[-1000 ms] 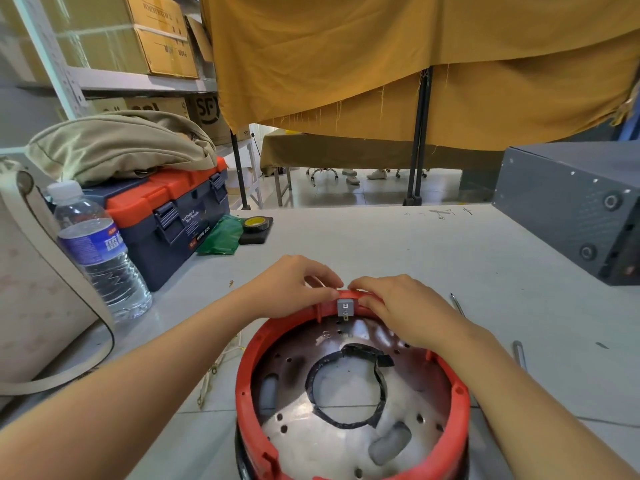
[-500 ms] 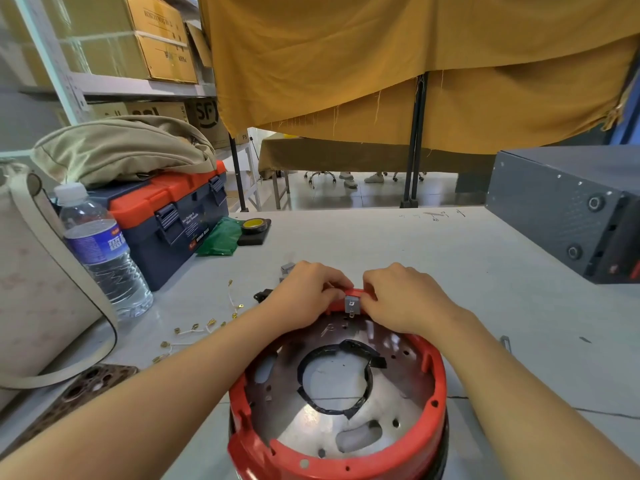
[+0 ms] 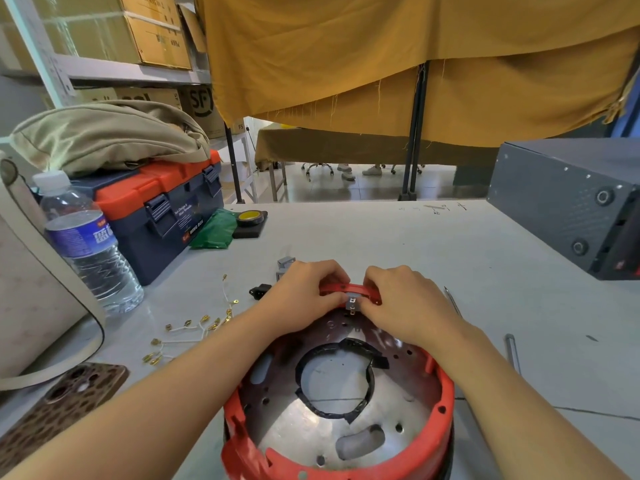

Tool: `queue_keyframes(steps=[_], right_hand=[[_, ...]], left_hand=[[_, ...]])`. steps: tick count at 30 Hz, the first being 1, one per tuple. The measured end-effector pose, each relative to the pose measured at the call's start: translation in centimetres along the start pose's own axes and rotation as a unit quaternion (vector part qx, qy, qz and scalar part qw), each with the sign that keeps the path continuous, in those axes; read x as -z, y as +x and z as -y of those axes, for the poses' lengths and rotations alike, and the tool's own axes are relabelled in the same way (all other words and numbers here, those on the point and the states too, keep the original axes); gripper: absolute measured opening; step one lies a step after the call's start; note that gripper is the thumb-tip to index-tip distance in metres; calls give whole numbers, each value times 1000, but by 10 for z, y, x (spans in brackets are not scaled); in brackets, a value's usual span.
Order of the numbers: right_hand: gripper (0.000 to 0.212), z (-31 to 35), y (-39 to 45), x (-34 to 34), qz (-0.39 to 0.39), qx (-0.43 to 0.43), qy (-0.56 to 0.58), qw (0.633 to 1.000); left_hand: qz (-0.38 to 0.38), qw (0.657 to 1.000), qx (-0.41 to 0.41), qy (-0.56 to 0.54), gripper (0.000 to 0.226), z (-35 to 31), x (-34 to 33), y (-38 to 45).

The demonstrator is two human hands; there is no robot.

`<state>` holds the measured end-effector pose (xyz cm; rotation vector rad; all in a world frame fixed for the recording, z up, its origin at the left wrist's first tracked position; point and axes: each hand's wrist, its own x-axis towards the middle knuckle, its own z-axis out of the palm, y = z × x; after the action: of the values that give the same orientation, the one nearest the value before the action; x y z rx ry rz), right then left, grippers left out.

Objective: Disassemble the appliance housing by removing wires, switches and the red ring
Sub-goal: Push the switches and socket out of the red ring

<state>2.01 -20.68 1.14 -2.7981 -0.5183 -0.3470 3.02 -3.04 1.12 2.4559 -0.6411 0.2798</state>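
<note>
Both hands meet at the far arc of the red plastic ring [image 3: 446, 407], the side of the round appliance housing [image 3: 332, 420] that faces the table's far edge. The left hand [image 3: 304, 292] curls its fingers over the outside of the rim and its thumb comes in from the left; the right hand [image 3: 401, 299] mirrors it from the right. Between them sits the small grey switch with metal tabs [image 3: 352, 302], clipped into the ring. Both thumbs seem to pinch or press against it from either side, though the exact contact on its far face is hidden by the knuckles.

The housing stands near the table's near edge, open side up, its bare metal plate [image 3: 311, 431] and torn black gasket [image 3: 332, 372] showing inside. The switch lies straight ahead of the person, dead centre between the two hands, so neither hand is closer. Its terminals point down and inward toward the plate, which suggests its long axis runs across the ring wall, from outside to inside. In my judgement the coming move depends on that axis: the switch should come free along it, pushed through the wall, not lifted upward.

Left of the housing, toward the table's left edge, lie white wires with brass terminals [image 3: 194, 327], a small black socket part [image 3: 258, 292] and a grey part [image 3: 284, 264], apparently already out.
</note>
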Motion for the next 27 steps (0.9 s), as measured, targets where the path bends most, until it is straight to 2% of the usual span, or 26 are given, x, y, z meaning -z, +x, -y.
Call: queue_keyframes(steps=[14,27], right_hand=[[23,0,0,2,-6,-5,2,1000],[22,2,0,2,9,3,-18,1000]], left_hand=[[-24,999,-2,24,8,2,-6,2],[-5,998,-15,67,11,-2,-9,2]])
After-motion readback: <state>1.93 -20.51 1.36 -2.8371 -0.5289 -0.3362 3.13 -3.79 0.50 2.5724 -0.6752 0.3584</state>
